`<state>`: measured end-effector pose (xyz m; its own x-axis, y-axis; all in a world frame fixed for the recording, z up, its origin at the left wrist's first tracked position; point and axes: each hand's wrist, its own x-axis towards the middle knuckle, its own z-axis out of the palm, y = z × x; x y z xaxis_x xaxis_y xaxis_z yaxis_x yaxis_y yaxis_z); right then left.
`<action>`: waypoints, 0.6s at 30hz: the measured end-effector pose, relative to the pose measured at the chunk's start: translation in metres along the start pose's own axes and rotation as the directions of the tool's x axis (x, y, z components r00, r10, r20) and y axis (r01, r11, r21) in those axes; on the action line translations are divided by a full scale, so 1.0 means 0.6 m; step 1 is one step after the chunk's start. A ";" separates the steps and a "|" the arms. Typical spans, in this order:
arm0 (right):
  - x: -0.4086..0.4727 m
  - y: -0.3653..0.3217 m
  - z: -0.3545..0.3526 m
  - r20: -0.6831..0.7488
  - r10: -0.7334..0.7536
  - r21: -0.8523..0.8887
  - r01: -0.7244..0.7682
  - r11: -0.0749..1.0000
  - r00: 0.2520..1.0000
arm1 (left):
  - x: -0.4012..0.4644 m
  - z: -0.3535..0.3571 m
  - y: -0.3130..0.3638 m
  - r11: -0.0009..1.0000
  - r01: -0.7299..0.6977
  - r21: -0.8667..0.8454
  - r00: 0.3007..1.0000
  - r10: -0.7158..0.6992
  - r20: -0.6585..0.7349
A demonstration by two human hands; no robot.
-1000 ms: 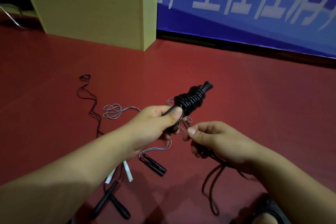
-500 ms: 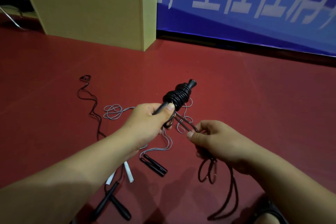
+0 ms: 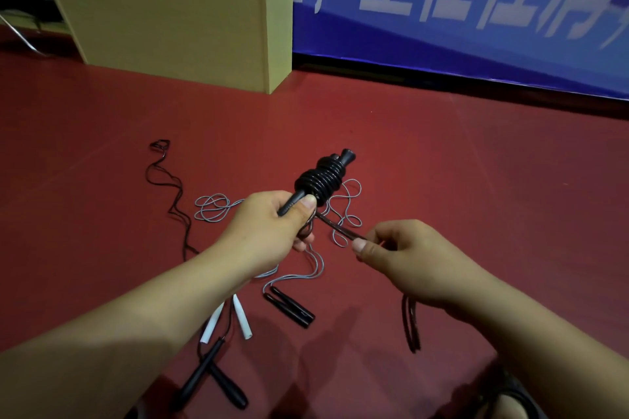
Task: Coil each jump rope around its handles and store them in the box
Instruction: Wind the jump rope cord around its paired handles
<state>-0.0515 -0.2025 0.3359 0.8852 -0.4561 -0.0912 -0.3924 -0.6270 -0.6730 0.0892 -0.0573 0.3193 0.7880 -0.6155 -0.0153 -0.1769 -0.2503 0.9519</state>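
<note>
Floor [image 3: 476,197]: We record a red floor carrying all the loose ropes, with our arms reaching over it from the bottom edge.
Banner [image 3: 476,27]: We note a blue banner with large white characters standing along the far right.
Box [image 3: 170,7]: We find a tan box upright on the floor at the far left, just beside the banner and well apart from the ropes.
Left hand [image 3: 269,231]: We hold the handles [image 3: 289,206] with fingers clenched around their lower end and the thumb pressed along the top. The handles tilt up and away to the right.
Right hand [image 3: 405,258]: We pinch the doubled free length between thumb and forefinger, the other fingers curled; the tail hangs below the hand.
Coil [image 3: 321,182]: We see the black rope wound in tight turns round the upper part of the handles, just above the left thumb. A taut strand runs from it down to the right hand.
Grey rope [image 3: 211,211]: We find it loose on the floor beneath both hands, its two dark handles side by side near the centre.
Thin black rope [image 3: 163,177]: We note it trailing along the left.
White handles [image 3: 241,316]: These lie below the left forearm, near a pair of black handles [image 3: 218,374].
</note>
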 end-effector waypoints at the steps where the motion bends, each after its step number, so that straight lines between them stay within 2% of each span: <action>1: 0.000 0.000 0.001 -0.008 -0.016 -0.006 0.016 1.000 1.000 | 0.001 0.000 -0.001 1.000 0.008 0.000 1.000 -0.008 -0.006; 7: -0.007 -0.015 0.002 0.013 -0.183 -0.052 0.184 0.982 0.983 | 0.006 -0.002 -0.005 0.990 0.012 0.143 0.997 -0.002 -0.072; 13: -0.014 -0.019 0.008 -0.099 -0.432 -0.161 0.414 0.896 0.896 | 0.007 -0.007 -0.010 0.936 0.019 0.351 1.000 -0.026 0.016; 16: -0.010 -0.014 0.009 -0.127 -0.439 -0.210 0.409 0.888 0.889 | 0.003 -0.010 -0.006 0.905 0.024 0.425 0.997 -0.054 0.059; 18: -0.008 -0.010 0.007 -0.169 -0.406 -0.244 0.361 0.900 0.898 | -0.004 -0.012 -0.001 0.887 -0.022 0.462 0.986 -0.057 0.157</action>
<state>-0.0522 -0.1939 0.3374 0.9120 -0.2619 0.3156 -0.0944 -0.8830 -0.4598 0.0918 -0.0503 0.3211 0.6943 -0.7100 -0.1176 -0.4467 -0.5532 0.7031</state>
